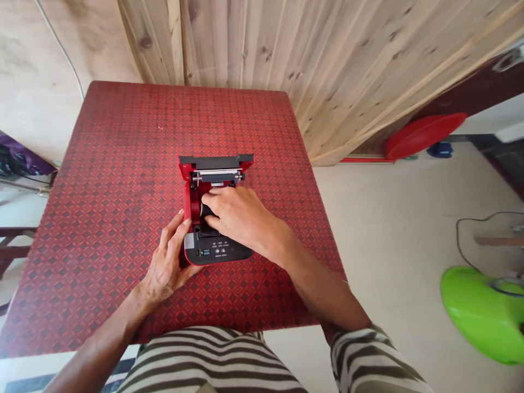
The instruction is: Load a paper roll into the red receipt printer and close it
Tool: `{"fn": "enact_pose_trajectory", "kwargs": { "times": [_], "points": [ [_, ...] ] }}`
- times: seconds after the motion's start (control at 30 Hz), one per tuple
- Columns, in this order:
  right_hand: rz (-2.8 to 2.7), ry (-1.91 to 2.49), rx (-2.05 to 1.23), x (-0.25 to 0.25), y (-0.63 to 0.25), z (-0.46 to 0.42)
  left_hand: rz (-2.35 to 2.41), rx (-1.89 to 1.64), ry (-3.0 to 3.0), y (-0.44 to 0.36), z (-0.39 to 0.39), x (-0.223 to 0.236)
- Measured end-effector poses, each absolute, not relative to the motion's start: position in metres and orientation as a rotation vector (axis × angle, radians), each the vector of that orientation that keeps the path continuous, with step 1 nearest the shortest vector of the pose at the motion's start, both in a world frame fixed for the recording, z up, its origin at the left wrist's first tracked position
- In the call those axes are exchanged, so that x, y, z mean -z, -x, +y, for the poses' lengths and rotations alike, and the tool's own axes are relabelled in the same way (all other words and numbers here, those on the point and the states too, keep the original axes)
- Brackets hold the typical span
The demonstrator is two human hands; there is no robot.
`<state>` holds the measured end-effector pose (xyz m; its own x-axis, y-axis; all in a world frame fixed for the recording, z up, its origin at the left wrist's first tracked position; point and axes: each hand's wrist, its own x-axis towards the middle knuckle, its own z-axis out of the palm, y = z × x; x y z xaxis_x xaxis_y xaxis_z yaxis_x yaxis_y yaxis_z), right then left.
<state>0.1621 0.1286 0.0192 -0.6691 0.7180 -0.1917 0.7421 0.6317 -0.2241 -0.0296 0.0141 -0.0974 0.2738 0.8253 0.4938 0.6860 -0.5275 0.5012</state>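
Note:
A small red and black printer (pixel 223 254), probably a label or receipt printer, sits on the table with its lid (pixel 216 162) raised at the back. My left hand (pixel 166 262) grips its near left corner, the fingers along the left side wall and the thumb at the front edge. Inside the open compartment, my right hand (pixel 241 215) has its fingers closed around a dark roll (pixel 204 210) with a pale rim. That hand covers most of the roll and the right part of the compartment. A roller bar shows under the lid.
The table (pixel 135 142) has a red patterned cover. A wood-plank wall (pixel 254 43) stands behind it. On the floor to the right are a lime-green plastic item (pixel 478 311), a dark cable and, further back, a red basin-like object (pixel 423 134).

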Motion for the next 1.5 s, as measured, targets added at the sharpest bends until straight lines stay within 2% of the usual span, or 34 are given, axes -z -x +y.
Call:
{"fn": "enact_pose_trajectory", "kwargs": {
  "times": [0.1, 0.17, 0.27, 0.33, 0.5, 0.67, 0.8, 0.93, 1.07, 1.17, 1.3, 1.4, 1.5],
  "points": [
    [2.868, -1.315, 0.459, -0.023, -0.172, 0.119, 1.41, -1.097, -2.352, 0.03, 0.014, 0.097],
    [3.026, -1.342, 0.589, -0.026, -0.185, 0.112, 1.413, -1.093, -2.352, 0.031, 0.015, 0.097],
    [3.198, -1.486, 1.026, -0.03, -0.216, 0.109, 1.411, -1.09, -2.354, 0.032, 0.016, 0.096],
    [3.151, -1.734, 1.322, -0.024, -0.239, 0.113, 1.407, -1.104, -2.357, 0.032, 0.017, 0.096],
    [2.926, -2.199, 1.739, 0.028, -0.271, 0.141, 1.415, -1.131, -2.395, 0.031, 0.021, 0.093],
    [2.744, -2.239, 1.807, 0.083, -0.257, 0.155, 1.426, -1.134, -2.424, 0.031, 0.023, 0.09],
    [2.747, -2.212, 1.808, 0.094, -0.248, 0.154, 1.433, -1.116, -2.409, 0.032, 0.023, 0.09],
    [2.716, -2.197, 1.756, 0.084, -0.265, 0.143, 1.429, -1.121, -2.385, 0.034, 0.023, 0.092],
    [2.692, -2.277, 1.493, 0.06, -0.292, 0.103, 1.401, -1.129, -2.4, 0.036, 0.024, 0.094],
    [2.582, -2.063, 1.615, 0.052, -0.291, 0.068, 1.396, -1.112, -2.408, 0.037, 0.024, 0.094],
    [2.704, -2.208, 1.513, 0.068, -0.266, 0.043, 1.425, -1.1, -2.393, 0.037, 0.022, 0.094],
    [2.639, -2.32, 1.635, 0.069, -0.263, 0.037, 1.427, -1.103, -2.397, 0.035, 0.022, 0.094],
    [2.509, -2.272, 1.883, 0.037, -0.282, 0.034, 1.427, -1.122, -2.378, 0.034, 0.023, 0.095]
  ]
}}
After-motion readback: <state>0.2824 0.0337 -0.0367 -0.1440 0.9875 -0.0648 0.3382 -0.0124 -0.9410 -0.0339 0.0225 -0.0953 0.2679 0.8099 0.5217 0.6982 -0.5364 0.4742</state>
